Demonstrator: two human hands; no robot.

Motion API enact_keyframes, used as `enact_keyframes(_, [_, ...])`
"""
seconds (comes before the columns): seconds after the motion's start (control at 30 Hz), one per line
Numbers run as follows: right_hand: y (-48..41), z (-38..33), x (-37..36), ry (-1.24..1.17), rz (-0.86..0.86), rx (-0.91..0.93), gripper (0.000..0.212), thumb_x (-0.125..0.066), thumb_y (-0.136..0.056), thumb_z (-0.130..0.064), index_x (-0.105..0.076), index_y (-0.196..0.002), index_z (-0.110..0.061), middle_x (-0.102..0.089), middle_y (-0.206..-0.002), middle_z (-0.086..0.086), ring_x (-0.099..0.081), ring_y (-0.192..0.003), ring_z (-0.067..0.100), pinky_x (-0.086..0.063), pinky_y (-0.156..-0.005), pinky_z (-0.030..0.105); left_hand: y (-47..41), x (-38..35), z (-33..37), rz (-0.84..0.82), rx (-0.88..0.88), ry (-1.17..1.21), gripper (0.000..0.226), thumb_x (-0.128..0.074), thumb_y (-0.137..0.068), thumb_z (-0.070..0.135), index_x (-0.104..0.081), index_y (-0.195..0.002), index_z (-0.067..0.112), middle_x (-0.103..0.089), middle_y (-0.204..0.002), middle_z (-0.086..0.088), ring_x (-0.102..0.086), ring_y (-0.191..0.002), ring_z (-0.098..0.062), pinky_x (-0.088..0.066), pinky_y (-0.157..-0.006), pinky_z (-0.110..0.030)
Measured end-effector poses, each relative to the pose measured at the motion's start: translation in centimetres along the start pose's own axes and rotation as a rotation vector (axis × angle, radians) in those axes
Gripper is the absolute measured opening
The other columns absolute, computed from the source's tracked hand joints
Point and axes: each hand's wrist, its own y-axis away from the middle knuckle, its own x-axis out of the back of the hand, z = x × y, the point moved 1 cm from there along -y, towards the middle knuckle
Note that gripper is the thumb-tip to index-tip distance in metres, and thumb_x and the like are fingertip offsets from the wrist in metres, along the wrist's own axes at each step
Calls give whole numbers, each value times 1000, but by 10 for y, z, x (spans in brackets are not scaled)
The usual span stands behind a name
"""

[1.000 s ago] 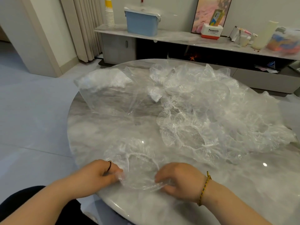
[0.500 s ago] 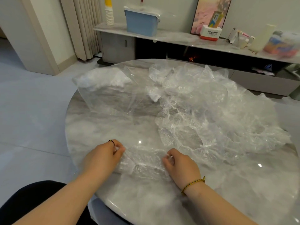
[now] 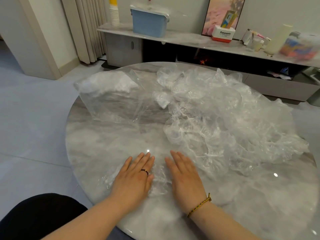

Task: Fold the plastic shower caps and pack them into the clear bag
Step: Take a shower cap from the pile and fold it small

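Round marble table, seen from above: clear bag lies at 10 o'clock. At 6 o'clock, left hand, flattened shower cap and right hand: both palms press on the cap, fingers straight, gripping nothing. Heap of loose caps occupies 2 o'clock.

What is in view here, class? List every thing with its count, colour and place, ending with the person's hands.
table: one, grey-white marble, centre
shower cap: one, clear, table's near edge
loose shower caps: uncountable heap, clear, table's right half
clear bag: one, transparent, table's far left
shelf: one, pale marble, behind table
storage bin: one, blue, on shelf
paper cups: one stack, white, shelf's left end
Panasonic box: one, white and red, on shelf
left hand: one, flat on shower cap
right hand: one, flat on shower cap
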Motion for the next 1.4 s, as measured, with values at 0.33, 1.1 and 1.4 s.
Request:
enact_keyframes(0.33, [5,-5,-10,3,-327,-2,69,3,-99,-31,-63,-112,-18,-68,-111,-2,-66,-101,13,-12,-105,25,1,-5,1,-122,-18,-41,61,-12,-97,31,-70,-106,14,-68,-112,-2,-65,-103,-15,-10,-105,-28])
enact_keyframes(1.1, [0,0,-12,-158,222,178,30,-38,-68,-19,-45,-97,-23,-63,-110,2,-46,-107,18,-32,-95,34,-11,26,-24,-45,332,294,52,-38,-95,43,-30,-142,22,-30,-145,5,-27,-133,-14,-19,-106,-22])
enact_keyframes(1.4, [-1,-24,6,-232,274,314,15,-46,-67,-21,-41,-81,-23,-63,-77,-4,-43,-81,14,-31,-75,23,-13,41,-35,-276,463,248,27,-58,-86,40,-43,-66,29,-47,-78,11,-52,-94,-14,-35,-67,-22])
